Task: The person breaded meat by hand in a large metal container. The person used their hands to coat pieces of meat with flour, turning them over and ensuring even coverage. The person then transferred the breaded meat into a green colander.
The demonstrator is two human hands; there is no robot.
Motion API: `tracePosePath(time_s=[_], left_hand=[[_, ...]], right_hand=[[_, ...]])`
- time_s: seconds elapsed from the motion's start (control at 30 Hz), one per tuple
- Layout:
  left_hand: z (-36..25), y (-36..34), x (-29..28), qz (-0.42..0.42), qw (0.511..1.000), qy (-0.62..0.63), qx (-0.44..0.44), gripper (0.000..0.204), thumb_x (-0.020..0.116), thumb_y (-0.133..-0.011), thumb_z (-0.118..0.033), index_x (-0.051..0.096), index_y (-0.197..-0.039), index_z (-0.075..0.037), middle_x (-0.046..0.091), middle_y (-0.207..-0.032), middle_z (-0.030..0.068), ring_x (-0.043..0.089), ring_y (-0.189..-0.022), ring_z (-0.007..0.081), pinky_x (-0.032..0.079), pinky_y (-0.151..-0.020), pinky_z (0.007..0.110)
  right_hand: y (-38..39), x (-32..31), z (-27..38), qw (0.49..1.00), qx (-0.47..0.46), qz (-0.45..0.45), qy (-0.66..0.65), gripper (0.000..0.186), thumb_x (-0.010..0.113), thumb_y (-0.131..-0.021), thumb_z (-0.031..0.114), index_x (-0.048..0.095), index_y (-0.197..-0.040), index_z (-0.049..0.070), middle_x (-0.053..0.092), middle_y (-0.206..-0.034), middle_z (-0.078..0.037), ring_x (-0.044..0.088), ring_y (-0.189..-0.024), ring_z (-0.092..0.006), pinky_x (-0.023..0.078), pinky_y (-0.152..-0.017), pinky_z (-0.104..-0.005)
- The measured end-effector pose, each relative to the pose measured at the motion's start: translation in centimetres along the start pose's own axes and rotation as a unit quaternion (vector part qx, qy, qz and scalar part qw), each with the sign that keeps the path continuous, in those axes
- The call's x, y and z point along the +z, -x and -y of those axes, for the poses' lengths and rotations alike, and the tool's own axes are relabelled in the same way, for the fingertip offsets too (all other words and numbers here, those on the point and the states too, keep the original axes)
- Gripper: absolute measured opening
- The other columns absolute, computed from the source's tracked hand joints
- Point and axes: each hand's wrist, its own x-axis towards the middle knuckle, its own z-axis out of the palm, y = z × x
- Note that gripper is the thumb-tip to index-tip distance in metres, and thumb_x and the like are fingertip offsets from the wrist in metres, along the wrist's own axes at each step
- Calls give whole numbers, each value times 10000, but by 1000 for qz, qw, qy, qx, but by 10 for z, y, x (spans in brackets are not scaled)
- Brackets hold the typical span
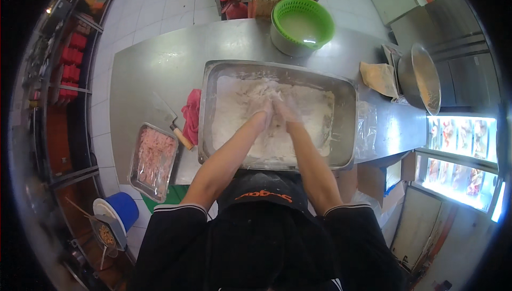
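Head view shows a steel surface [154, 62] bearing a big rectangular metal pan [346, 126] of white flour [234, 104] at its near edge. Left hand [264, 111] and right hand [285, 111] press together mid-pan, flour-coated, clutching a floured lump [273, 95]. A green colander [302, 22] sits at the far edge, a small tray of pink meat [154, 160] at the near left corner, a cleaver [169, 118] beside it.
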Motion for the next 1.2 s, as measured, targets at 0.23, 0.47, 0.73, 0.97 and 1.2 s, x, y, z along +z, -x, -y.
tracePosePath(time_s=[0.23, 0.47, 0.73, 0.97, 1.2], left_hand=[[-37, 81, -63, 160, 985, -22, 67, 536, 602, -1037, -390, 565, -1461, -64, 687, -1305, 113, 643, -1210, 249, 533, -961, 405], [-71, 121, -125, 266, 962, 38, 49, 549, 776, -951, -252, 625, -1432, -36, 750, -1256, 45, 688, -1134, 171, 542, -970, 363], [-96, 103, -135, 57, 903, -336, 260, 487, 682, -999, -378, 692, -1333, -24, 684, -1360, 208, 652, -1264, 340, 490, -1096, 401], [-112, 160, -138, -11, 980, 45, 194, 548, 458, -1106, -359, 511, -1528, -12, 511, -1580, 169, 480, -1461, 319, 360, -1220, 397], [-47, 120, -95, 114, 782, 585, 184, 770, 414, -1055, -634, 309, -1681, -199, 374, -1690, 82, 417, -1484, 276, 375, -1204, 446]], right_hand=[[58, -41, 17, 902, 89, 220, -360, 759, 649, -982, 486, 495, -1508, -39, 584, -1467, -175, 599, -1288, -292, 485, -1059, -399], [62, -101, 3, 979, -33, 121, -160, 454, 680, -1000, 277, 619, -1377, 31, 708, -1264, -124, 695, -1129, -238, 599, -864, -350], [65, 1, 31, 838, -304, -4, 453, 754, 750, -899, 519, 566, -1475, 70, 663, -1345, -300, 608, -1303, -450, 501, -1084, -513], [43, -11, 25, 931, -203, 167, 255, 738, 707, -910, 554, 610, -1395, 7, 661, -1357, -273, 618, -1289, -409, 504, -1073, -448], [126, -63, 49, 895, -318, 65, 306, 658, 670, -974, 523, 622, -1430, 51, 694, -1317, -269, 660, -1249, -389, 503, -1064, -456]])
